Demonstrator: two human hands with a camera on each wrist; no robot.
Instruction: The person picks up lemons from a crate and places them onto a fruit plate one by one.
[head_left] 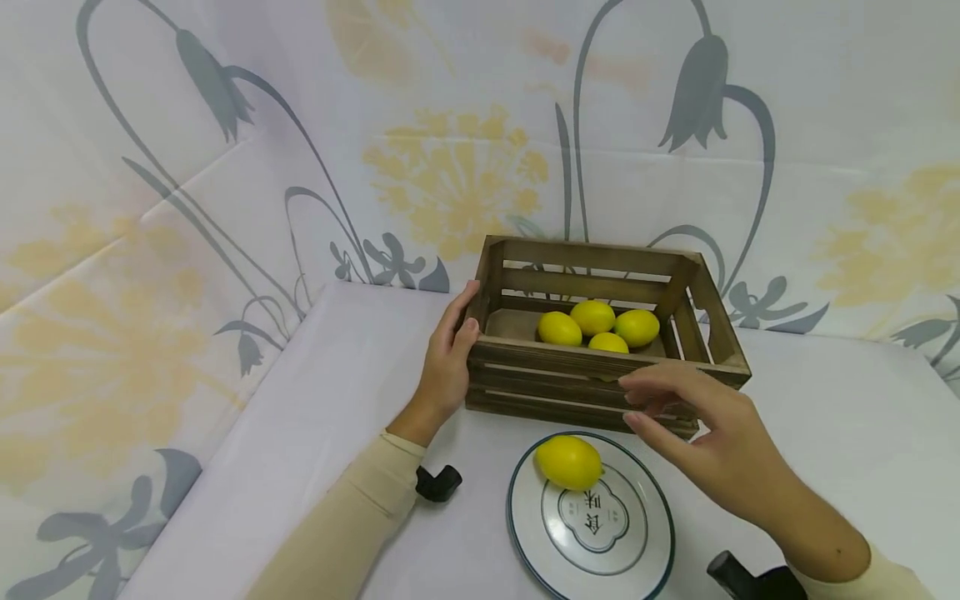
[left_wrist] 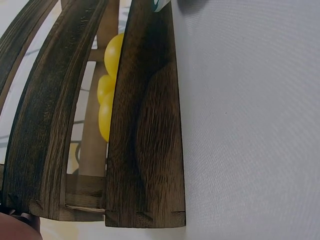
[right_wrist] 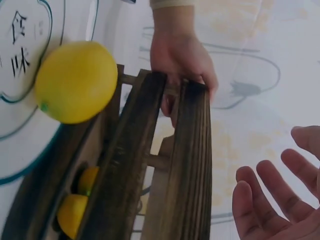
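My left hand [head_left: 447,358] grips the left end of a slatted brown wooden crate [head_left: 540,379]. In the right wrist view, its fingers reach in around the end slats. Several yellow lemons [head_left: 592,317] lie together on the crate's floor. Before the crate, one lemon [head_left: 568,463] rests near the far rim of a round white plate [head_left: 637,492] with a blue edge and printed characters. My right hand [head_left: 705,425] hovers in front of the crate's right part, fingers loosely bent and apart, holding nothing. Only a bit of the left hand [left_wrist: 19,231] shows in the left wrist view.
A white cloth [head_left: 840,433] covers the table. Behind the crate rises a white backdrop [head_left: 300,108] printed with grey and yellow flowers. A black wrist device [head_left: 440,483] sits by the left wrist, another [head_left: 750,579] by the right.
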